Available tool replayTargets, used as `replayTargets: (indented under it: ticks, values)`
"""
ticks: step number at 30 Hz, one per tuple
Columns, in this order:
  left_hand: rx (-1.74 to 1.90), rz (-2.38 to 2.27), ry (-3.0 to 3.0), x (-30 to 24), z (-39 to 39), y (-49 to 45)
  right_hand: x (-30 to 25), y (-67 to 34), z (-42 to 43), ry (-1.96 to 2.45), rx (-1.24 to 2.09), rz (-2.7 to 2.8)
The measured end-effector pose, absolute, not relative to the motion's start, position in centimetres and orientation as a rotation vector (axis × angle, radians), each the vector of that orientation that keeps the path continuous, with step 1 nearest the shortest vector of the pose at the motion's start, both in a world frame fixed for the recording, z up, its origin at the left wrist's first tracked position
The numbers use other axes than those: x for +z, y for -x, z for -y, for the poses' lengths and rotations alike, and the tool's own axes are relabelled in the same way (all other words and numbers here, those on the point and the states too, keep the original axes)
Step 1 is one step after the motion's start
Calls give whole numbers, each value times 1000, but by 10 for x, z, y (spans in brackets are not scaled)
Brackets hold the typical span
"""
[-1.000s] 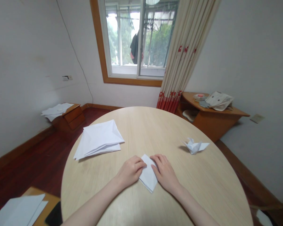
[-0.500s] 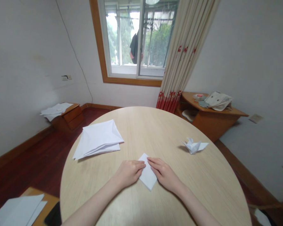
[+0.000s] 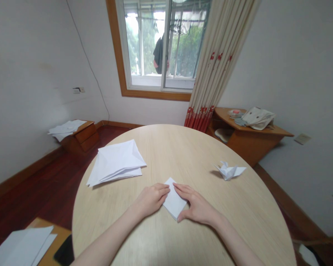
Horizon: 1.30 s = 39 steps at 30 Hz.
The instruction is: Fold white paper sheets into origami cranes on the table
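A white paper (image 3: pixel 174 204) folded into a small diamond lies on the round table, one corner pointing towards me. My left hand (image 3: pixel 152 198) is closed along its left edge, fingers together and fingertips pressing on the paper near the far corner. On the other side, my right hand (image 3: pixel 197 205) is open, its fingertips on the upper right edge and its thumb stretched apart to the near corner. To the right, a folded paper bird (image 3: pixel 229 171) stands apart from both hands. The underside of the paper is hidden.
A stack of white paper sheets (image 3: pixel 119 160) lies at the table's left. More paper (image 3: pixel 24 245) and a dark object (image 3: pixel 64 252) sit on a lower surface at bottom left. The light wooden table (image 3: pixel 172 147) has a rounded edge. A corner cabinet (image 3: pixel 244 146) stands beyond, right.
My right thumb has spread away from the fingers, down to the paper's near corner. The left hand stays on the left edge. The view has shifted slightly.
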<state>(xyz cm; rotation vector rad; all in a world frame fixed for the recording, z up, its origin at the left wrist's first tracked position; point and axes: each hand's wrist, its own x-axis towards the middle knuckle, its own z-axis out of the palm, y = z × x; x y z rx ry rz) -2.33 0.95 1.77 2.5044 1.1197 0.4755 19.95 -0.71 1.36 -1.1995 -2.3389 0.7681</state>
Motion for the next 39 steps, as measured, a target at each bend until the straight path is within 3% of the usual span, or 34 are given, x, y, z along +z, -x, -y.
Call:
replayTargets:
  ticks: [39]
  values:
    - [465, -1149, -2595, 16, -10, 23, 0, -198, 7, 1077, 443, 2275]
